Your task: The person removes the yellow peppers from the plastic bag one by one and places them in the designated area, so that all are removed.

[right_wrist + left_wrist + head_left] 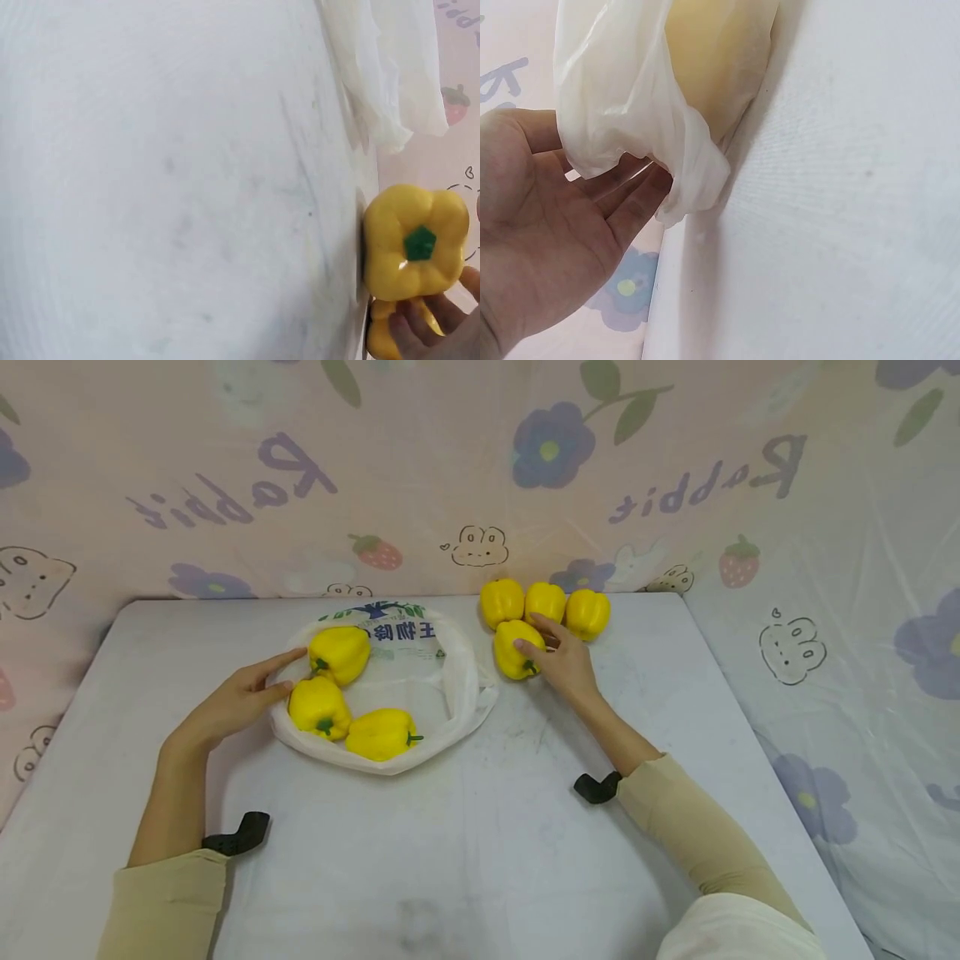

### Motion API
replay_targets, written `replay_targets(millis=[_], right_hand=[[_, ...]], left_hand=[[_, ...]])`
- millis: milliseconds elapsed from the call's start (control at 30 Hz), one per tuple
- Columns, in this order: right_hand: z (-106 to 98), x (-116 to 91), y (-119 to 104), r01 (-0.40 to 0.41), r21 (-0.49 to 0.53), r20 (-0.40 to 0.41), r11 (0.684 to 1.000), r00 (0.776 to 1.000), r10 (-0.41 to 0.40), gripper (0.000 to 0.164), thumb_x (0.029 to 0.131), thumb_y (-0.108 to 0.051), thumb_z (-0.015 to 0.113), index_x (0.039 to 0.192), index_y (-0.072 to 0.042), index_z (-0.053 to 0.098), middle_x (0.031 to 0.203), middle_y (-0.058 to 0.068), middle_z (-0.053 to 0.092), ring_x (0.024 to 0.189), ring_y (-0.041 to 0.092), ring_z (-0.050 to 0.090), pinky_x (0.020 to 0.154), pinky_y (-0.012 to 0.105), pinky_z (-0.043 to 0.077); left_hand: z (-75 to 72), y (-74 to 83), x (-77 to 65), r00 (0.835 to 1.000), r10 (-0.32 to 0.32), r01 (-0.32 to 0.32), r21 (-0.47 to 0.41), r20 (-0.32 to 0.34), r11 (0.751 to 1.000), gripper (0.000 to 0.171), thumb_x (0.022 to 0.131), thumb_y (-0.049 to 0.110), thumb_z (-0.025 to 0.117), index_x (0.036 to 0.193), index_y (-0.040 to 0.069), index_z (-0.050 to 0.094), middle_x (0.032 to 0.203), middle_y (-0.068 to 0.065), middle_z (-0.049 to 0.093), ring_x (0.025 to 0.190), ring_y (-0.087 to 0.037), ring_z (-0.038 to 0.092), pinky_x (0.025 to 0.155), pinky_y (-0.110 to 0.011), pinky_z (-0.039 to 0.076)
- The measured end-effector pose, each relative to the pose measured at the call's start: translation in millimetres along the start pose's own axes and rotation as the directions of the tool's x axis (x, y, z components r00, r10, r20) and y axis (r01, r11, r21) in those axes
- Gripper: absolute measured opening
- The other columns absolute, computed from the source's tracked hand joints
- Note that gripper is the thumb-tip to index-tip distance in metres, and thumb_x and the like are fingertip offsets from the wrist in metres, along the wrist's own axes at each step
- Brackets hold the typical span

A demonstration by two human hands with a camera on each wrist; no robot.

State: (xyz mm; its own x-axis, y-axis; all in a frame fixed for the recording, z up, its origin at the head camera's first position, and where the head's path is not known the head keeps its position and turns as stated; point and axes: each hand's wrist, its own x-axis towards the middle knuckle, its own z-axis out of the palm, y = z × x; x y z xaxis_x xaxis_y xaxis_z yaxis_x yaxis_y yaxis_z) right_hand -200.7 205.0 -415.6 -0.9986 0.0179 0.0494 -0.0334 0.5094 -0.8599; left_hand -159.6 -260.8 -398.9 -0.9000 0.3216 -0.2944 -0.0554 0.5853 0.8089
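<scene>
In the head view, a white plastic bag point(390, 766) with a rolled-open mouth lies on the table, three yellow bell peppers point(341, 655) inside it. My left hand point(236, 702) holds the bag's left rim. In the left wrist view the left hand's fingers point(641, 199) go behind the thin white film, and a yellow shape shows through it. My right hand point(568, 664) grips a yellow bell pepper point(513, 652) between thumb and fingers, right of the bag. The right wrist view shows this pepper point(412, 217) with its green stem end facing the camera.
Three more yellow bell peppers point(545, 602) sit in a row at the table's back edge, just behind the gripped one. A printed curtain point(450, 468) hangs behind the white table point(480, 860). Black wrist mounts point(597, 787) stick out from both sleeves.
</scene>
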Motion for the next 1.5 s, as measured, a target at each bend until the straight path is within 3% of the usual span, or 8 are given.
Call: replay_targets(millis=[300, 500, 667, 800, 933, 1200, 1333, 1500], right_hand=[[-5, 4, -1, 0.162, 0.176, -0.056, 0.971, 0.986, -0.154, 0.056, 0.091, -0.021, 0.075, 0.139, -0.001, 0.055, 0.141, 0.014, 0.057, 0.128, 0.031, 0.054, 0.109, 0.042, 0.042], [-7, -5, -23, 0.207, 0.239, -0.038, 0.949, 0.978, -0.204, 0.051, 0.091, -0.011, 0.073, 0.138, 0.002, 0.056, 0.141, 0.016, 0.056, 0.13, 0.034, 0.05, 0.112, 0.045, 0.038], [-5, -20, -47, 0.327, 0.236, 0.022, 0.915, 0.94, -0.342, 0.046, 0.089, 0.001, 0.071, 0.132, 0.01, 0.056, 0.137, 0.024, 0.056, 0.126, 0.042, 0.051, 0.109, 0.051, 0.039], [3, -20, -47, 0.38, 0.25, 0.047, 0.89, 0.914, -0.404, 0.046, 0.087, 0.006, 0.071, 0.131, 0.009, 0.057, 0.134, 0.025, 0.058, 0.124, 0.041, 0.053, 0.108, 0.051, 0.041], [14, -12, -39, 0.391, 0.296, 0.079, 0.871, 0.899, -0.431, 0.048, 0.086, 0.007, 0.072, 0.133, 0.006, 0.058, 0.134, 0.023, 0.059, 0.123, 0.039, 0.055, 0.108, 0.049, 0.042], [32, -11, -50, 0.376, 0.373, 0.174, 0.848, 0.87, -0.462, 0.047, 0.089, -0.004, 0.073, 0.134, -0.002, 0.06, 0.136, 0.014, 0.059, 0.124, 0.023, 0.057, 0.106, 0.037, 0.045], [44, -9, -55, 0.348, 0.413, 0.266, 0.842, 0.838, -0.477, 0.048, 0.09, -0.005, 0.073, 0.135, 0.001, 0.057, 0.138, 0.021, 0.056, 0.126, 0.029, 0.055, 0.106, 0.037, 0.045], [60, -12, -59, 0.323, 0.433, 0.359, 0.842, 0.795, -0.489, 0.048, 0.09, -0.001, 0.072, 0.135, 0.004, 0.056, 0.14, 0.017, 0.056, 0.127, 0.035, 0.054, 0.106, 0.037, 0.045]], left_hand=[[0.3, -2.4, 1.7, 1.0, -0.009, 0.009, 0.017, -0.006, 1.0, 0.059, 0.105, 0.031, 0.05, 0.159, 0.023, 0.026, 0.164, -0.021, 0.013, 0.147, -0.049, 0.006, 0.109, -0.075, 0.009], [2.3, -1.0, -2.4, 1.0, 0.013, -0.013, 0.004, -0.007, 1.0, 0.059, 0.105, 0.029, 0.05, 0.158, 0.021, 0.028, 0.163, -0.021, 0.014, 0.148, -0.048, 0.006, 0.11, -0.074, 0.008], [4.1, -2.9, -6.7, 1.0, 0.014, -0.014, -0.012, -0.008, 1.0, 0.059, 0.104, 0.026, 0.051, 0.158, 0.018, 0.028, 0.163, -0.02, 0.015, 0.148, -0.047, 0.007, 0.11, -0.074, 0.009], [5.1, -2.9, -5.8, 1.0, 0.02, -0.02, -0.015, -0.013, 1.0, 0.059, 0.104, 0.026, 0.05, 0.158, 0.019, 0.028, 0.164, -0.02, 0.014, 0.148, -0.047, 0.006, 0.11, -0.074, 0.008], [5.2, -2.3, -4.5, 1.0, 0.028, -0.028, -0.017, -0.012, 0.999, 0.059, 0.105, 0.025, 0.05, 0.158, 0.019, 0.027, 0.164, -0.02, 0.014, 0.148, -0.047, 0.006, 0.11, -0.073, 0.008], [3.0, -3.0, 0.3, 1.0, 0.029, -0.029, 0.021, -0.008, 0.999, 0.058, 0.106, 0.026, 0.048, 0.159, 0.021, 0.025, 0.164, -0.02, 0.013, 0.148, -0.048, 0.006, 0.11, -0.074, 0.008], [1.2, -2.7, 0.4, 1.0, 0.024, -0.024, 0.03, -0.007, 0.999, 0.058, 0.106, 0.026, 0.047, 0.159, 0.021, 0.025, 0.163, -0.021, 0.013, 0.148, -0.048, 0.006, 0.11, -0.073, 0.009], [2.9, -6.2, -2.7, 1.0, 0.021, -0.021, 0.019, -0.001, 1.0, 0.059, 0.105, 0.028, 0.049, 0.159, 0.019, 0.026, 0.163, -0.021, 0.013, 0.147, -0.049, 0.006, 0.11, -0.074, 0.009]])
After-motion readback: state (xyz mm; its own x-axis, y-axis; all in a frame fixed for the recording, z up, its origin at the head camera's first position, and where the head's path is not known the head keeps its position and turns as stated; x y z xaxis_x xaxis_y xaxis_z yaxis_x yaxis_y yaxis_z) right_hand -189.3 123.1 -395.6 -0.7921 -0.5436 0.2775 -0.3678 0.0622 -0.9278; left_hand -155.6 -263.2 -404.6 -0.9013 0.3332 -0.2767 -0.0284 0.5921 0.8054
